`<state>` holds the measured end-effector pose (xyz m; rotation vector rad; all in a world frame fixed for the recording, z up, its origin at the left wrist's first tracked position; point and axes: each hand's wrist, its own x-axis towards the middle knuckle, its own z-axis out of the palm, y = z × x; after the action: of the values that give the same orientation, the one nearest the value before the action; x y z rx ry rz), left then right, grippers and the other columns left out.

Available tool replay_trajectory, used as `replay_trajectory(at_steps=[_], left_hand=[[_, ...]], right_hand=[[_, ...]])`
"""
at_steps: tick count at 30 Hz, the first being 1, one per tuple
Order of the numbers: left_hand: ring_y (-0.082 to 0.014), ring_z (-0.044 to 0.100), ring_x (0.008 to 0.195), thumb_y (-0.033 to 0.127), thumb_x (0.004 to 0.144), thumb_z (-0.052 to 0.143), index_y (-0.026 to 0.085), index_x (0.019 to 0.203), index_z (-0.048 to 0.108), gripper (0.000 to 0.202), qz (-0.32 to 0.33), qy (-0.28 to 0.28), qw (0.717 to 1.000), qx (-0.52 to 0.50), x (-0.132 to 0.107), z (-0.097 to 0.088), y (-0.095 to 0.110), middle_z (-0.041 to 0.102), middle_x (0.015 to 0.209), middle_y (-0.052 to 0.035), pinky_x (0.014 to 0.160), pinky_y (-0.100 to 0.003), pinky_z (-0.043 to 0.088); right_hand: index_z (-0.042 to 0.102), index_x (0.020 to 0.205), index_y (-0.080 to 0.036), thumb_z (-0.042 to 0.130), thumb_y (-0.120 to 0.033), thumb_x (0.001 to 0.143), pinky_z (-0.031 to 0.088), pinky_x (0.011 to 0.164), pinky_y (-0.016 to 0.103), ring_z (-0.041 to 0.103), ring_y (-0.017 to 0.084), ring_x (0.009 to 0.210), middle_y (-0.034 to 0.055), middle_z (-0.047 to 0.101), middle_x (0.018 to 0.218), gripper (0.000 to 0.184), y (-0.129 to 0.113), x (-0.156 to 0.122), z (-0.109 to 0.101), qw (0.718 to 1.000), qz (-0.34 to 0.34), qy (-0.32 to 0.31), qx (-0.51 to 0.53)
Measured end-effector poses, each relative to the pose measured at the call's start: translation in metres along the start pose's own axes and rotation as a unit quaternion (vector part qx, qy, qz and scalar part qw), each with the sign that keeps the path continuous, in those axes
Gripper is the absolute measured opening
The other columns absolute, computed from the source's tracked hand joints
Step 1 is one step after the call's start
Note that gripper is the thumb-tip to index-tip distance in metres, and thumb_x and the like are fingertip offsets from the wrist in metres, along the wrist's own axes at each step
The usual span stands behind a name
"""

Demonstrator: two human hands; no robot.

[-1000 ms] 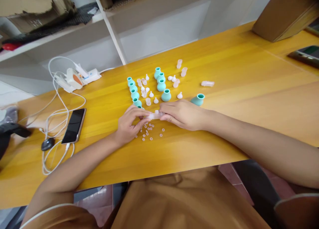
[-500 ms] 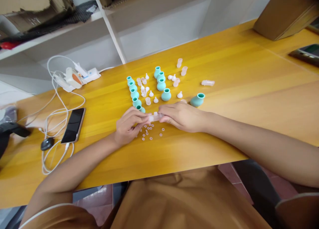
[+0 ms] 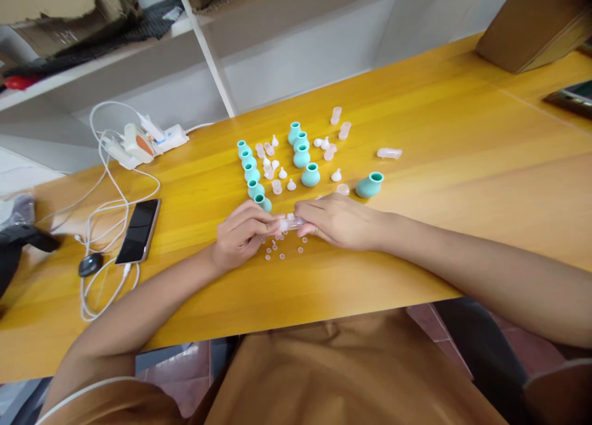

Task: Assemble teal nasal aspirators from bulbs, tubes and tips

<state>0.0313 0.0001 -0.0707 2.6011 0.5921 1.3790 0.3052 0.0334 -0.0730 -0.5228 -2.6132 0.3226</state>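
Observation:
My left hand [image 3: 243, 234] and my right hand [image 3: 337, 220] meet over the yellow wooden table [image 3: 462, 166]. Both pinch a small clear plastic tube [image 3: 290, 223] held between them, fingers closed. Just below the tube lie several tiny pale rings [image 3: 282, 251]. Behind my hands stand several teal bulb-shaped pieces [image 3: 311, 175], one more teal bulb [image 3: 370, 185] to the right, and several translucent pink tips and caps [image 3: 277, 172] scattered among them.
A black phone [image 3: 137, 230] lies at the left, with white cables [image 3: 104, 184], a white power strip [image 3: 139, 142] and a dark mouse [image 3: 89, 264]. A cardboard box [image 3: 531, 24] and a dark device [image 3: 573, 97] sit at the far right. White shelving [image 3: 208, 49] rises behind.
My hands have hardly moved; they stay joined on the clear tube, shifted slightly toward me. The view has drifted a little.

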Motion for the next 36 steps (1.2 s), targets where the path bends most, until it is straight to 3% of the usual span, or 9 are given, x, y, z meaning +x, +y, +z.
replay_trajectory(at_steps=[6,10,15,19,24,31,33,36], left_hand=[[-0.0166,0.074,0.084,0.017,0.103,0.074,0.024,0.105,0.072,0.008,-0.009,-0.005,1.0,0.021,-0.001,-0.001,-0.001,0.084,0.106,-0.0056,0.071,-0.036,0.06],[-0.017,0.076,0.089,0.017,0.103,0.075,0.025,0.111,0.071,0.012,-0.005,0.003,1.0,0.017,-0.001,0.001,-0.001,0.084,0.109,-0.0058,0.075,-0.036,0.061],[-0.0197,0.078,0.101,0.025,0.102,0.077,0.026,0.117,0.065,0.02,-0.091,0.055,0.994,-0.021,-0.002,0.011,0.001,0.08,0.111,-0.0066,0.085,-0.038,0.064],[-0.0194,0.075,0.101,0.02,0.099,0.078,0.026,0.116,0.065,0.022,-0.1,0.077,0.991,-0.037,-0.002,0.013,-0.001,0.078,0.111,-0.0055,0.089,-0.037,0.063],[-0.0218,0.07,0.099,0.034,0.105,0.067,0.025,0.113,0.065,0.012,-0.129,0.168,0.976,-0.046,-0.003,0.011,-0.009,0.072,0.106,-0.0068,0.089,-0.039,0.059],[-0.0186,0.059,0.082,0.044,0.099,0.069,0.023,0.101,0.07,0.021,-0.253,0.294,0.909,-0.153,-0.004,0.011,-0.023,0.062,0.095,-0.0044,0.07,-0.031,0.052],[-0.0176,0.057,0.08,0.042,0.099,0.068,0.023,0.103,0.07,0.02,-0.264,0.298,0.902,-0.167,-0.005,0.01,-0.025,0.062,0.092,-0.0036,0.068,-0.029,0.05],[-0.0179,0.061,0.084,0.041,0.102,0.068,0.024,0.109,0.068,0.018,-0.223,0.249,0.931,-0.149,-0.007,0.01,-0.023,0.064,0.096,-0.0037,0.073,-0.031,0.053]], right_hand=[[0.058,0.097,-0.017,0.022,-0.056,0.121,0.023,0.063,0.029,0.046,0.015,0.062,0.0057,0.065,0.082,0.059,-0.004,0.001,0.004,1.0,0.0,0.02,-0.006],[0.058,0.096,-0.016,0.024,-0.055,0.121,0.022,0.061,0.029,0.046,0.015,0.062,0.0056,0.066,0.081,0.058,-0.007,0.002,0.003,0.999,0.0,0.042,-0.034],[0.064,0.102,-0.014,0.026,-0.055,0.121,0.024,0.062,0.03,0.053,0.017,0.069,0.0084,0.071,0.09,0.059,-0.014,0.005,-0.003,0.994,0.039,0.074,-0.063],[0.068,0.113,-0.013,0.03,-0.056,0.12,0.025,0.063,0.031,0.059,0.019,0.074,0.0097,0.074,0.095,0.058,-0.017,0.006,-0.005,0.992,0.079,0.076,-0.055],[0.068,0.129,-0.014,0.044,-0.044,0.117,0.035,0.069,0.03,0.065,0.02,0.081,0.0099,0.076,0.106,0.04,-0.012,0.006,-0.007,0.986,0.144,0.083,-0.025],[0.069,0.116,-0.016,0.046,-0.033,0.113,0.033,0.066,0.03,0.066,0.019,0.081,0.009,0.077,0.107,0.029,-0.008,0.007,-0.005,0.989,0.132,0.056,-0.027],[0.069,0.113,-0.016,0.047,-0.031,0.113,0.032,0.065,0.03,0.065,0.018,0.08,0.009,0.077,0.105,0.027,-0.009,0.007,-0.005,0.99,0.127,0.056,-0.034],[0.069,0.116,-0.015,0.048,-0.03,0.112,0.032,0.064,0.03,0.065,0.017,0.078,0.0079,0.076,0.104,0.026,-0.01,0.007,-0.005,0.988,0.127,0.08,-0.039]])
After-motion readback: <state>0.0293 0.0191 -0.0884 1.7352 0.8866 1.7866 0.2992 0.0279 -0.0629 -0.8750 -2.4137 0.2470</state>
